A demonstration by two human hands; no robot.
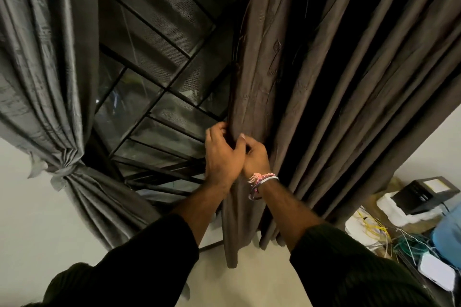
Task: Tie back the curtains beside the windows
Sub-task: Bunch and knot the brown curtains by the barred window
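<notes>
Brown curtain (259, 77): matte, pleated cloth, loose, at 1 o'clock beside the window.
Left hand (222, 154): curled round its edge fold.
Right hand (255, 157): pinching that fold.
Grey curtain (47, 65): shiny, knotted back, 9 o'clock.

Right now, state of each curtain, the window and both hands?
left curtain: gathered, tied back with a tie
right curtain: hanging loose, untied, edge bunched in both hands
window: uncovered between the curtains, dark grille across it
left hand: gripping the right curtain's edge
right hand: gripping the same edge
</notes>
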